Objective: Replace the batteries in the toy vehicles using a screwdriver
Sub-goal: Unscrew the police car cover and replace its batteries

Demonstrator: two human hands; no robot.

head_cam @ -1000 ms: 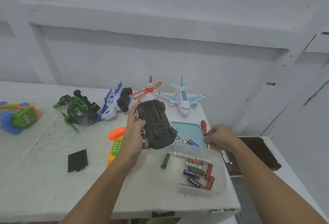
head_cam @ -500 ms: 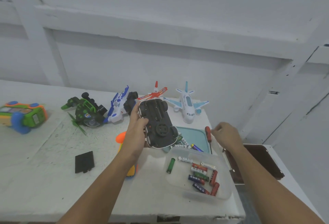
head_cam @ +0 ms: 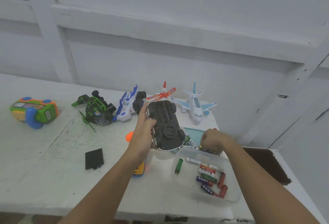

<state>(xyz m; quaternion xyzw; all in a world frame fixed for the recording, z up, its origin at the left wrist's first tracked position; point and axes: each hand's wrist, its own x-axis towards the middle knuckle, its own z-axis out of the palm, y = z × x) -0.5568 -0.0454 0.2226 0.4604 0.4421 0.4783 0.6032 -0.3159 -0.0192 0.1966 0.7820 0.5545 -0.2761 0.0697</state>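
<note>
Midway: left hand (head_cam: 144, 134) grips the upturned toy car (head_cam: 164, 125) above the table (head_cam: 53, 152), its battery bay open and apparently empty, cover (head_cam: 94, 158) lying off; right hand (head_cam: 212, 141) curls among loose batteries (head_cam: 191, 142), grasp unclear, with refilling and screwing shut left.

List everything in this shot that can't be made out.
Head view only:
- Right hand: its curled fingers hide whether it grips anything from the teal tray.
- Orange-yellow toy: mostly covered by the left hand and forearm.
- Toy car underside: too dark to tell if batteries sit inside.
- Battery labels in the clear tub: too small.
</note>
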